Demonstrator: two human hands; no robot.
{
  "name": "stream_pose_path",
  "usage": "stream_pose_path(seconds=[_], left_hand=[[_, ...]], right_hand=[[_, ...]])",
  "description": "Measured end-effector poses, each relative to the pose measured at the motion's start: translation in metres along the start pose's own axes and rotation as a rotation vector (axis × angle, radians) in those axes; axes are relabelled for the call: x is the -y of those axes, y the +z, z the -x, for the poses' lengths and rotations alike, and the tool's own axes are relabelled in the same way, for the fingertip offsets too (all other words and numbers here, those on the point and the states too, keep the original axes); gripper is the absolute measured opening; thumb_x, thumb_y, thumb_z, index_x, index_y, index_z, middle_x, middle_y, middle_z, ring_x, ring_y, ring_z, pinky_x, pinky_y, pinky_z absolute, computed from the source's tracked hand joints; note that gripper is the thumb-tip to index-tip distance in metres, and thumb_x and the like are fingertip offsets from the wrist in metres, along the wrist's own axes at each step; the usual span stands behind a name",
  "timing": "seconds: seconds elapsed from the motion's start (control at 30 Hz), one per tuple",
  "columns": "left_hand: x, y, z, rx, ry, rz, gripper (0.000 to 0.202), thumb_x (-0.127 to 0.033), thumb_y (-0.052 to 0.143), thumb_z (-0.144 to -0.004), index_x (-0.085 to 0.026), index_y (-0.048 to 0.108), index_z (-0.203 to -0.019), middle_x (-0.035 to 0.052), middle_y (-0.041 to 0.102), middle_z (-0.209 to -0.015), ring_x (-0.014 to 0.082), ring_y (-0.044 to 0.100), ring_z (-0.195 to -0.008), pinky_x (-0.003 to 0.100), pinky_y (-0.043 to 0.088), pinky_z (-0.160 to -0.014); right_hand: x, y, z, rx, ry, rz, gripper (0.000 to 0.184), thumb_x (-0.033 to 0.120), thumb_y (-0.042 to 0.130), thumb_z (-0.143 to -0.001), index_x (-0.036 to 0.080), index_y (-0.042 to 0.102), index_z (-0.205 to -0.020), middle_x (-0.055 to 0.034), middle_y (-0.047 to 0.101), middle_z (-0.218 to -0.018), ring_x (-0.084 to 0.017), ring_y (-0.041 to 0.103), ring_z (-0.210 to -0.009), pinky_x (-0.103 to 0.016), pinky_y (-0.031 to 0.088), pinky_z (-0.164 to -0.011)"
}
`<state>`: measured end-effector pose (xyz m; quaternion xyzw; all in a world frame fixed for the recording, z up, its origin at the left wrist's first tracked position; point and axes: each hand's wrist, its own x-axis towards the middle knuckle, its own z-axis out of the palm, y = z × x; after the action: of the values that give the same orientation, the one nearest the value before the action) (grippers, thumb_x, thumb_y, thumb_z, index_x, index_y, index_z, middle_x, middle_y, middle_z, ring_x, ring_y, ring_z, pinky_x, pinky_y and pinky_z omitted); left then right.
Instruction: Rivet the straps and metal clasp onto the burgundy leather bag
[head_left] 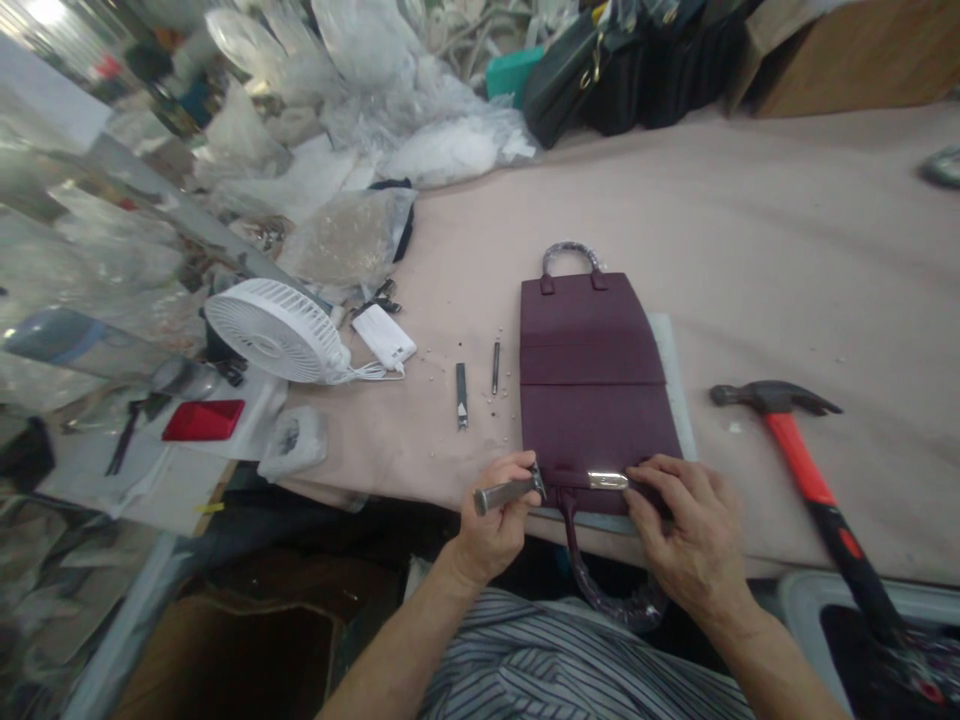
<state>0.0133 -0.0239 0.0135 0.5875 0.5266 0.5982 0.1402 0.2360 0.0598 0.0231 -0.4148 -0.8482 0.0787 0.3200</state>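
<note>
Burgundy handbag (585, 330) lies flat, apparently steadied by the right hand (697, 535) pinching its near end, while the left hand (491, 535) grips a cylindrical metal tool (501, 495).

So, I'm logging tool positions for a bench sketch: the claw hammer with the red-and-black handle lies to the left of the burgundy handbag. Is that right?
No, the side is wrong: the head view shows the red-and-black-handled claw hammer lying to the right of the burgundy handbag.
</note>
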Motion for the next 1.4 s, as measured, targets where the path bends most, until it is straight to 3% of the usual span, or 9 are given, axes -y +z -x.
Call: stream_pose_path(seconds=[0.2,0.87,1.4], left_hand=[[0.001,-0.007,-0.007,0.130,0.062,-0.005,0.014,-0.010,0.060,-0.094,-0.017,0.062,-0.106,0.0123,0.072,-0.111,0.0220,0.069,-0.113,0.039,0.061,-0.097],[-0.001,-0.006,-0.024,0.222,0.110,-0.051,0.015,-0.006,0.060,-0.090,-0.016,0.061,-0.101,0.0131,0.072,-0.106,0.0204,0.070,-0.106,0.036,0.061,-0.094],[0.001,-0.004,-0.025,0.213,-0.065,-0.045,0.008,-0.016,0.062,-0.094,-0.017,0.063,-0.102,0.0123,0.072,-0.110,0.0197,0.070,-0.106,0.037,0.058,-0.095]], right_hand=[[-0.001,0.001,0.002,-0.001,0.012,0.001,0.012,0.029,0.059,-0.098,0.021,0.064,-0.105,-0.0060,0.064,-0.108,-0.026,0.056,-0.097,-0.042,0.040,-0.084],[0.002,-0.001,0.001,0.026,0.052,-0.028,0.010,0.027,0.059,-0.097,0.021,0.065,-0.103,-0.0048,0.065,-0.106,-0.025,0.056,-0.097,-0.043,0.041,-0.086],[0.001,0.000,0.003,0.016,0.061,-0.035,0.011,0.028,0.059,-0.096,0.021,0.066,-0.103,-0.0049,0.066,-0.106,-0.025,0.057,-0.100,-0.044,0.040,-0.088]])
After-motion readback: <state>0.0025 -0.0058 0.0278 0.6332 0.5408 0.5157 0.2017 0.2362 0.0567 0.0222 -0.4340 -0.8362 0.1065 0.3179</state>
